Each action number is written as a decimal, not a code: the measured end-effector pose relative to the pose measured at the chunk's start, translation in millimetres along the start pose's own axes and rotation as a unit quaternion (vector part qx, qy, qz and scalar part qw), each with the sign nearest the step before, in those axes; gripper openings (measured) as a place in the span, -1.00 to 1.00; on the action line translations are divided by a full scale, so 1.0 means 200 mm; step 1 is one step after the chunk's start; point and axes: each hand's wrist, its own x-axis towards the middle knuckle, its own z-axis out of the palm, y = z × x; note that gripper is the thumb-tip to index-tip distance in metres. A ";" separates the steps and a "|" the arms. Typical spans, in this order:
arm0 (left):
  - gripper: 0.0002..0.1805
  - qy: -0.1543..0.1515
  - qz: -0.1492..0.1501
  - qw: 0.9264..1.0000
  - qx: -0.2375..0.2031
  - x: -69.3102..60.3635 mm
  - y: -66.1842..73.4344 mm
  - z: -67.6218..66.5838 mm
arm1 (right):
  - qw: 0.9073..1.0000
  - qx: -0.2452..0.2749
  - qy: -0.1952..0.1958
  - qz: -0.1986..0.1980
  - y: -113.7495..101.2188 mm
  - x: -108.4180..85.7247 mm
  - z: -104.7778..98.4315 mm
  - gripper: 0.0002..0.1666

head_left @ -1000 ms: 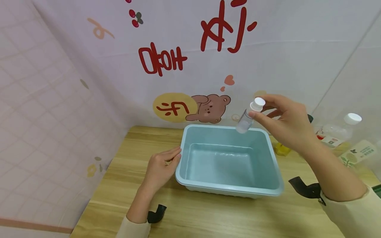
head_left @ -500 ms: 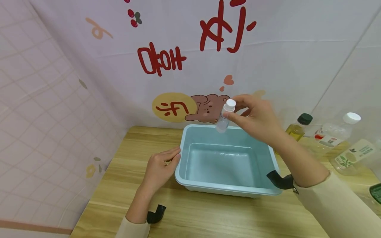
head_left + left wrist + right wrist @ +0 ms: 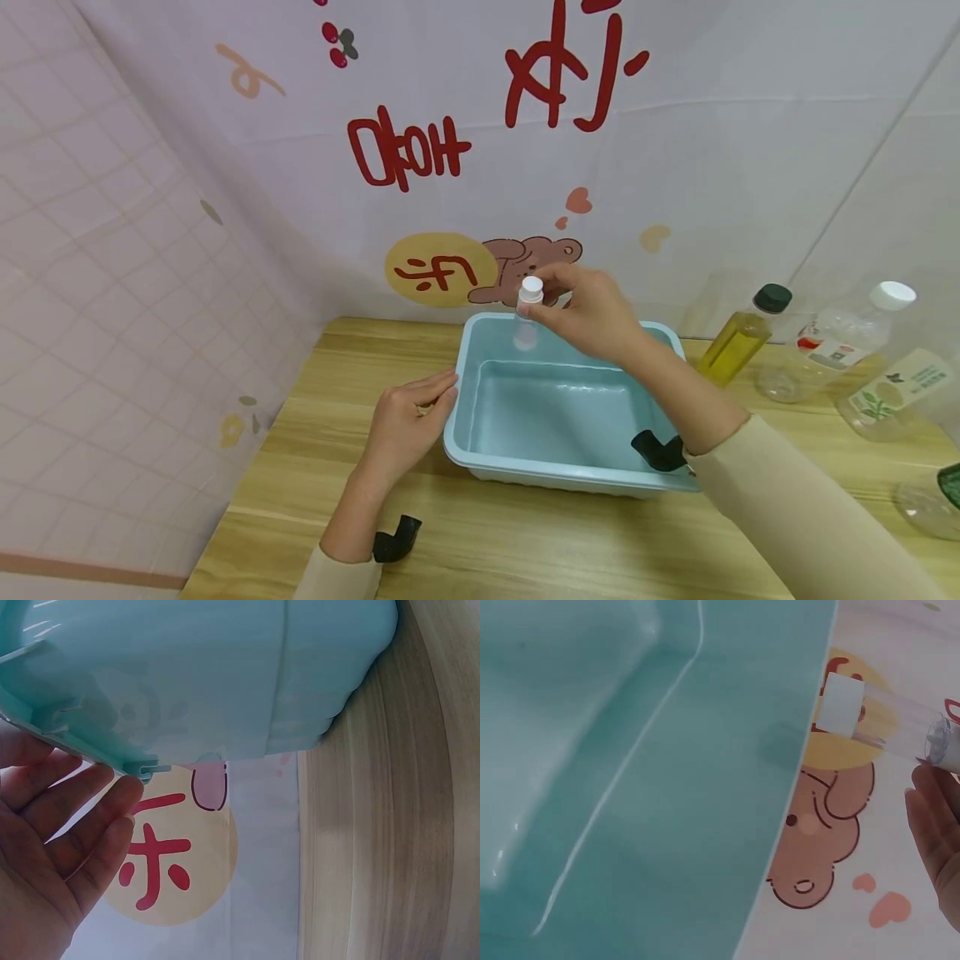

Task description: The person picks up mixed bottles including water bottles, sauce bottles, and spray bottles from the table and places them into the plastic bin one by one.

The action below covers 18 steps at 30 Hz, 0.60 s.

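- Currently, right hand (image 3: 588,318): grasping. Thumb and fingertips pinch a small clear bottle (image 3: 526,335) with a white cap, close below that cap; bottle whitish at its lower end.
- Bottle position: nearly upright, cap up, at the far rim of a light-blue plastic tub (image 3: 558,425), toward the far left corner. Contact with the rim: cannot tell.
- Left hand (image 3: 405,429): not clenched; fingers fairly straight, tips touching the tub's left rim from outside.
- Each wrist: black curved piece (image 3: 397,540) beside a cream sleeve (image 3: 341,575).
- Tub: sits on a wood-grain table (image 3: 337,400), far side near the back wall; interior glossy.
- Right of tub, on the table: dark-capped bottle (image 3: 735,343) of yellow liquid; clear white-capped bottle (image 3: 836,352) with a red-and-white label; clear bottle with a leaf label (image 3: 892,397); nearest the viewer, a clear container with a green top (image 3: 926,506), partly cut off.
- Room: white back cloth (image 3: 720,167) printed with red characters, a yellow disc (image 3: 420,292), hearts and a brown bear (image 3: 817,862); left cloth (image 3: 75,292) pale, grid-patterned.
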 end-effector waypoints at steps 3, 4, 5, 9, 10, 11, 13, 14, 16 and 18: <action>-0.70 0.000 0.000 1.000 -0.003 0.00 0.00 0.00 | 1.000 -0.005 -0.013 -0.001 0.02 0.01 0.04 -0.62; -0.70 0.001 0.000 1.000 -0.004 0.00 0.00 0.00 | 1.000 -0.005 -0.020 0.003 0.03 0.02 0.05 -0.62; -0.70 0.001 -0.001 1.000 -0.004 0.00 0.00 0.00 | 1.000 -0.007 -0.026 0.006 0.04 0.02 0.06 -0.63; -0.70 -0.002 -0.004 1.000 -0.005 0.00 0.01 0.01 | 0.998 -0.013 -0.054 0.024 0.06 0.03 0.10 -0.59; -0.70 -0.003 -0.004 1.000 -0.004 0.00 0.01 0.01 | 0.998 -0.014 -0.061 0.027 0.07 0.03 0.10 -0.58; -0.70 -0.004 -0.004 1.000 -0.004 0.00 0.01 0.01 | 0.997 -0.016 -0.066 0.029 0.07 0.03 0.11 -0.58; -0.70 -0.004 -0.004 1.000 -0.002 0.00 0.01 0.01 | 0.996 -0.017 -0.076 0.031 0.08 0.04 0.12 -0.58; -0.70 -0.003 -0.003 1.000 -0.001 0.00 0.01 0.01 | 0.996 -0.018 -0.080 0.030 0.08 0.04 0.13 -0.60; -0.70 0.000 -0.004 1.000 0.001 0.00 0.01 0.01 | 0.996 -0.016 -0.089 0.028 0.08 0.04 0.14 -0.65; -0.71 0.001 -0.005 1.000 0.003 0.00 0.01 0.01 | 0.995 -0.017 -0.096 0.025 0.08 0.05 0.15 -0.68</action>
